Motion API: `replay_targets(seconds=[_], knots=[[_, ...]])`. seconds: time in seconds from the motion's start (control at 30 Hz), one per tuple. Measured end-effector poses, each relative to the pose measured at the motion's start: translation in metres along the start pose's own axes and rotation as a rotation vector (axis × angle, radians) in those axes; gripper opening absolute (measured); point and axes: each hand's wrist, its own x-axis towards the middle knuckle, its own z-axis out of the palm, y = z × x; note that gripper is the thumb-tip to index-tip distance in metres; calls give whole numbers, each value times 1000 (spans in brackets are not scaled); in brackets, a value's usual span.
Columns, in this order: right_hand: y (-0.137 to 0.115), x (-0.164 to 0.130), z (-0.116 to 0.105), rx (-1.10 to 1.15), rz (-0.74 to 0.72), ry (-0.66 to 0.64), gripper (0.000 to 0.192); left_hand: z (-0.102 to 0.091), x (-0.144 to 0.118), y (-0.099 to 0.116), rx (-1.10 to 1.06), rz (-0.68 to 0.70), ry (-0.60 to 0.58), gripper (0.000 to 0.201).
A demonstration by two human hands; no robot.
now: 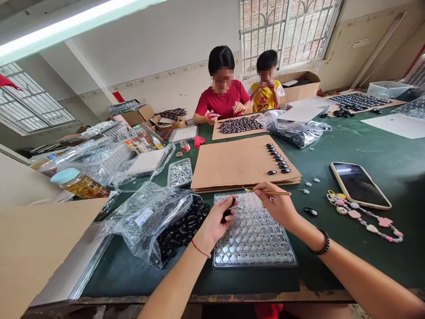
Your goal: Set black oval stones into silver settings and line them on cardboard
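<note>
My left hand (222, 218) is closed around a small glossy black piece (227, 213), partly hidden by the fingers. A thin wooden stick (277, 192) with a fine tip is pinched in my right hand (277, 203), its tip pointing left toward the black piece but apart from it. Under both hands lies a clear plastic tray (255, 261) with rows of round pockets. Just beyond it, a stack of brown cardboard sheets (229, 161) carries several black oval pieces (281, 161) along its right side. At the left, black pieces (177, 232) spill from a clear plastic bag (142, 221).
A phone (361, 184) with a beaded strap (368, 220) lies at the right. One loose black oval piece (310, 212) and several small discs (307, 183) are nearby. A box of silvery parts (179, 173) and a lidded jar (79, 182) stand left. Two people sit across the table.
</note>
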Motion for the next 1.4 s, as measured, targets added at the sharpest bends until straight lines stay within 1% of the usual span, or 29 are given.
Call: replay_targets(seconds=[0.17,0.23,0.3,0.4,0.5,0.57,0.63,0.7,0.73,0.83,0.9,0.93,0.97,1.0,1.03,1.1,1.13,1.17,1.2,1.23,1.27,1.3,1.4], knots=[[-6,-6,1,105,19,-29,17,3,-3,2,44,-34,14,25],[-7,-8,2,140,21,-40,18,3,-3,2,107,-12,-2,27],[-8,-10,3,185,28,-49,18,2,-3,1,245,68,-19,29],[-10,-14,5,273,32,-78,19,3,-2,-4,483,212,-27,39],[-10,-19,8,345,18,-116,19,8,-5,-8,660,279,-40,41],[-10,-23,10,393,9,-82,17,10,-7,-9,752,327,-27,39],[-12,-27,9,460,2,10,15,9,-7,-5,828,415,21,38],[-15,-29,8,523,-4,108,14,3,-3,8,880,549,118,36],[-16,-29,7,542,-6,139,13,-2,0,19,895,630,190,36],[-19,-30,4,534,-19,172,12,-21,10,64,902,832,458,37],[-18,-31,3,511,-32,171,12,-31,13,91,907,861,589,40],[-17,-32,3,495,-41,169,12,-34,13,100,909,866,617,42],[-16,-32,4,474,-55,162,11,-33,12,103,917,865,622,43],[-14,-33,4,440,-77,143,11,-31,10,102,928,865,610,42],[-13,-33,5,389,-107,107,10,-26,8,95,942,860,583,40],[-12,-33,7,244,-182,1,10,-12,3,71,1021,833,479,35],[-12,-33,8,169,-223,-53,9,-4,-1,57,1090,810,394,34],[-12,-33,9,103,-262,-100,9,3,-4,43,1221,791,275,34],[-12,-32,10,51,-295,-131,9,9,-8,31,1343,767,181,33],[-12,-32,11,14,-324,-146,10,14,-11,21,1453,736,116,34],[-12,-32,12,-13,-344,-152,10,18,-14,14,1549,710,67,34],[-12,-32,13,-34,-356,-156,11,20,-16,10,1614,687,45,34],[-9,-31,14,-79,-360,-155,11,20,-20,10,1709,660,-10,34]])
